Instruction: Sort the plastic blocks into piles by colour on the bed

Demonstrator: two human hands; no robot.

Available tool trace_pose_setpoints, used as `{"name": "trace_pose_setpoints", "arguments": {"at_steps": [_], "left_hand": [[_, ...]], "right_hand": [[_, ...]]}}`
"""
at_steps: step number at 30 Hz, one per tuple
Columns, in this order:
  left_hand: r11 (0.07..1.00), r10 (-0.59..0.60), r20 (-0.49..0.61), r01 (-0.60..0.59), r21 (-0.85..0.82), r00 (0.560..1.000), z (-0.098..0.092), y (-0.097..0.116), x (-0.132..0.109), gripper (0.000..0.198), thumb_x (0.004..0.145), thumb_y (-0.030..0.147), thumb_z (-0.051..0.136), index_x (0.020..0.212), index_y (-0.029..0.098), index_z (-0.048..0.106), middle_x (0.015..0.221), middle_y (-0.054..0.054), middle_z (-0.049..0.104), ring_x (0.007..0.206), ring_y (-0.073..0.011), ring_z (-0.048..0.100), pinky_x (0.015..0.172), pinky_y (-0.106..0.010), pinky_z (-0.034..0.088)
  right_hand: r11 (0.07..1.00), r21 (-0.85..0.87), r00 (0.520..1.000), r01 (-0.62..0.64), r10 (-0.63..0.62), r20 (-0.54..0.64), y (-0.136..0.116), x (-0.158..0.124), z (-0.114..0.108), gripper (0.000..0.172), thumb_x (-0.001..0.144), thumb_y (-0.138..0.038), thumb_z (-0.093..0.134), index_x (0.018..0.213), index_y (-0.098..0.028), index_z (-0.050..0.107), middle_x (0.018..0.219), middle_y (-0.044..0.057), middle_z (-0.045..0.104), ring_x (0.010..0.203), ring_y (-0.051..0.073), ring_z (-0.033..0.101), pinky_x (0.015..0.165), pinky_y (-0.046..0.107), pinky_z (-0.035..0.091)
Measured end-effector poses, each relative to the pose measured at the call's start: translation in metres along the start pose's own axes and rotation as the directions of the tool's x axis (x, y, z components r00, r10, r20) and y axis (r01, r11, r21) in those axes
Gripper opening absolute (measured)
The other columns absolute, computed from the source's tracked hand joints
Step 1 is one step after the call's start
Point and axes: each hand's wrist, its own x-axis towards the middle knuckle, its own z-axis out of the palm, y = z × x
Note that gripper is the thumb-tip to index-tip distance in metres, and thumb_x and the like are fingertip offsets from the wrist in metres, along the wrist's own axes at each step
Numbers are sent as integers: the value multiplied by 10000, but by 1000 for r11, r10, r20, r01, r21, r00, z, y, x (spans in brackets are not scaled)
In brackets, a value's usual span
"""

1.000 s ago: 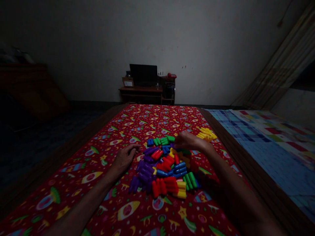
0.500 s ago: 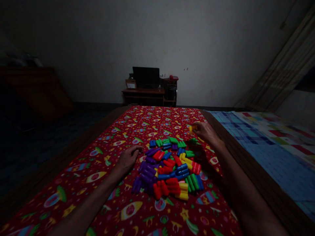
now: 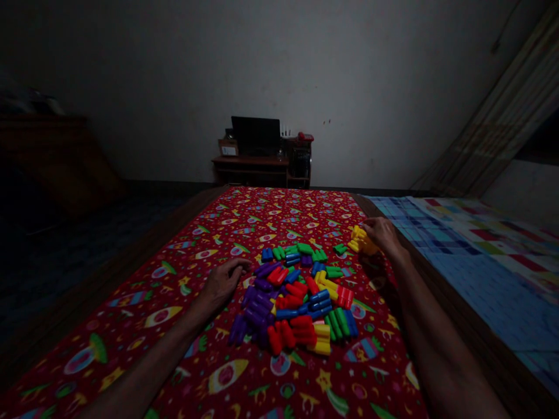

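Note:
My left hand [image 3: 222,280] lies on the red patterned cloth [image 3: 161,317], its fingers loosely stretched toward the left side of a mixed heap. Purple plastic toy blocks [image 3: 258,305], made of ridged tubes side by side, are nearest to it. At the right, my right hand [image 3: 385,234] is closed in a pinch at the top of a cluster of yellow toy blocks [image 3: 358,238]. Its fingertips are on a yellow piece, partly hidden by the hand. Red blocks [image 3: 303,330], blue blocks [image 3: 321,302] and green blocks [image 3: 338,323] make up much of the heap between my hands.
A small green block [image 3: 339,249] lies just left of the yellow cluster. Right of the cloth is a blue checked sheet [image 3: 419,244]. Against the far wall stands a desk [image 3: 251,162] with a dark monitor [image 3: 256,135]. A wooden cabinet [image 3: 56,163] is at far left.
My right hand has moved right and slightly down with a yellow block, from above the cloth to the yellow cluster, which now shows better. My left hand stays resting on the cloth.

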Motion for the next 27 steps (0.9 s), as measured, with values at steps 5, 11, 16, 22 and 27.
{"name": "trace_pose_setpoints", "arguments": {"at_steps": [5, 11, 16, 22, 27], "left_hand": [[1000, -5, 8, 5, 20, 1000, -2, 4, -1, 336, 780, 372, 419, 869, 187, 685, 848, -55, 733, 808, -213, 673, 761, -311, 533], [999, -30, 18, 30, 29, 999, -3, 9, -2, 346, 777, 383, 421, 879, 185, 686, 860, -56, 731, 831, -220, 672, 775, -308, 527], [999, -22, 24, 21, 41, 999, -2, 5, -1, 347, 779, 387, 421, 882, 189, 686, 877, -57, 734, 841, -219, 675, 796, -310, 525], [999, 9, 16, -10, 43, 1000, -1, 1, -1, 353, 777, 380, 407, 879, 188, 685, 857, -55, 732, 823, -217, 675, 781, -316, 532], [999, -17, 16, 16, 46, 1000, -2, 5, -1, 352, 776, 388, 408, 873, 196, 686, 868, -50, 736, 838, -218, 673, 789, -315, 530]], "right_hand": [[997, 19, 996, 81, -80, -47, -19, -3, -22, 306, 879, -250, 465, 986, -148, 733, 993, 136, 724, 943, 230, 656, 792, 275, 457], [885, 208, 869, 416, -454, 198, -81, -31, -45, 292, 877, -260, 474, 859, -120, 730, 761, 59, 701, 673, 137, 602, 603, 209, 388], [790, 203, 525, 578, -551, 649, -120, -64, -47, 178, 786, -222, 591, 843, -138, 737, 728, 25, 681, 632, 108, 556, 533, 193, 314], [777, -40, 608, 628, -457, 650, -136, -88, -43, 319, 787, -430, 638, 981, -191, 722, 966, 97, 715, 881, 208, 646, 627, 224, 399], [765, -73, 600, 639, -437, 670, -134, -93, -40, 298, 816, -345, 602, 1007, -142, 708, 992, 135, 708, 900, 220, 655, 661, 239, 431]]}}
